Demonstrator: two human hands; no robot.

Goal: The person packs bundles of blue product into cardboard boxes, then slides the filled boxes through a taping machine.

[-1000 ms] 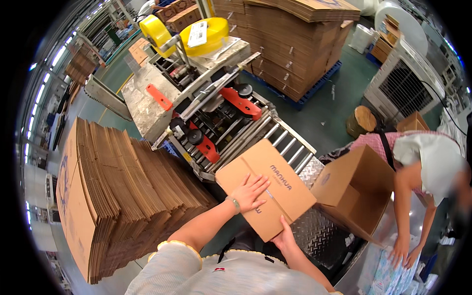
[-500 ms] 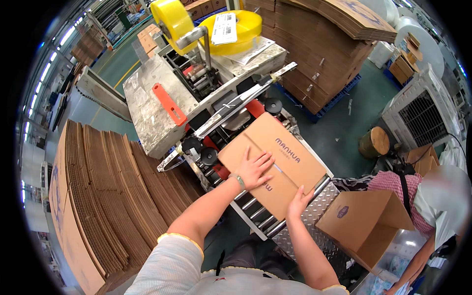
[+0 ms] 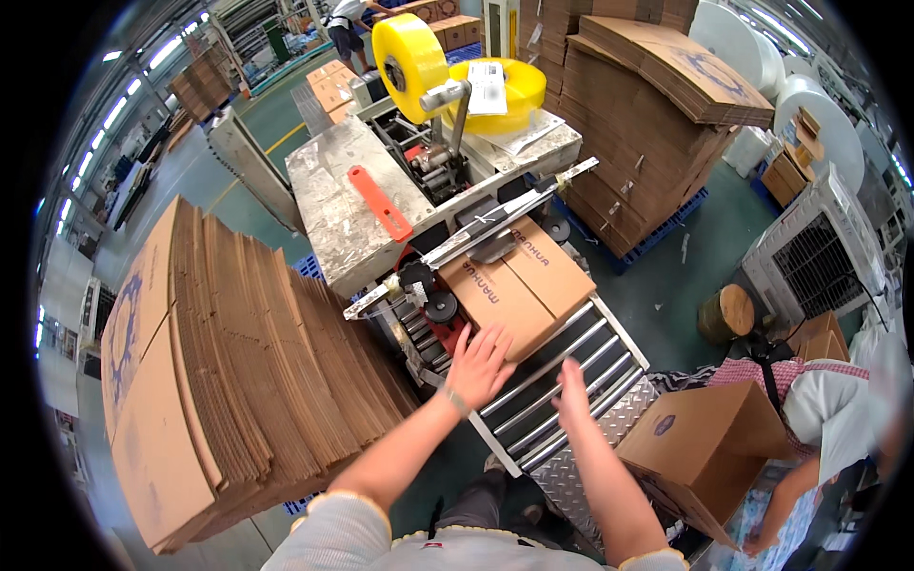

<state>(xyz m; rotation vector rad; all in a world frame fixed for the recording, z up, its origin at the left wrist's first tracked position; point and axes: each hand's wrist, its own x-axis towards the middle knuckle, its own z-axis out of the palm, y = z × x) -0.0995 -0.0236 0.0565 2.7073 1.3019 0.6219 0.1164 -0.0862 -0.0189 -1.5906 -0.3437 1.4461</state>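
A closed cardboard box (image 3: 533, 290) with dark print sits partly inside a carton sealing machine (image 3: 347, 214), its far end under the metal crossbar (image 3: 495, 224). My left hand (image 3: 482, 366) is open, fingers spread at the box's near left edge; whether the fingertips touch it I cannot tell. My right hand (image 3: 572, 398), fingers stretched out and holding nothing, hovers over the roller conveyor (image 3: 609, 357), apart from the box. A wide yellow tape roll (image 3: 409, 67) stands upright on the machine, and another tape roll (image 3: 524, 90) lies flat beside it.
Flattened cardboard (image 3: 257, 362) is stacked high at left; another cardboard stack (image 3: 628, 143) stands on a blue pallet at far right. An open carton (image 3: 700, 428) is at right, beside a bending co-worker (image 3: 809, 419). A wooden stump (image 3: 725, 312) and a grey cooler (image 3: 819, 233) stand beyond.
The box has moved away from me into the machine, under the crossbar. Both my hands, which were on its top and near edge, have drawn back, and the right one has let go.
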